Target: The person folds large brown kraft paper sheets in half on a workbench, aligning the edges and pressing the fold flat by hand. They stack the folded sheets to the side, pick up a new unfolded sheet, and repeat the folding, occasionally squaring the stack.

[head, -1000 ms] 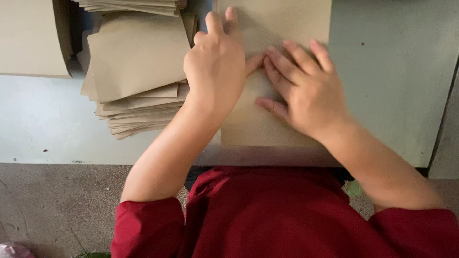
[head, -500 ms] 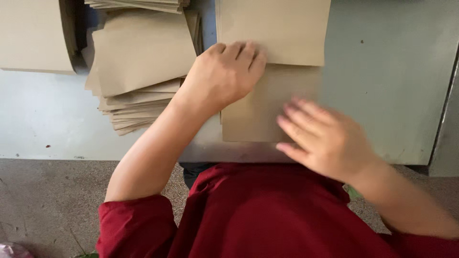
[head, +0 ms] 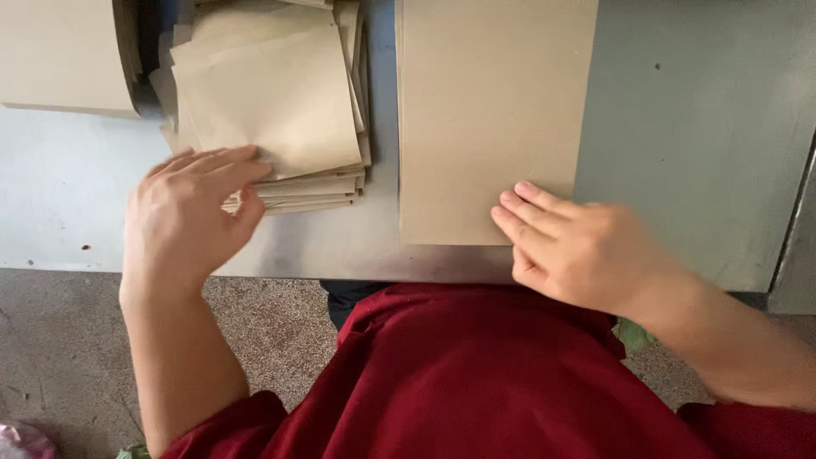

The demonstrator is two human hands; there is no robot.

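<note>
A folded brown paper sheet (head: 484,119) lies flat on the grey table (head: 697,127) in front of me. My right hand (head: 586,251) rests at its near right corner, fingertips touching the paper, holding nothing. To the left lies a stack of several folded brown paper pieces (head: 272,102). The fingers of my left hand (head: 187,212) are spread and touch the near left corner of that stack's top piece.
Another brown paper pile (head: 59,55) sits at the far left of the table. A grey metal edge (head: 795,246) rises at the right. The table's near edge runs just above my red shirt (head: 476,382); a speckled floor (head: 51,357) lies below.
My left hand has moved left from the middle sheet to the stack. My right hand has slid down to the sheet's near right corner. The view has shifted.
</note>
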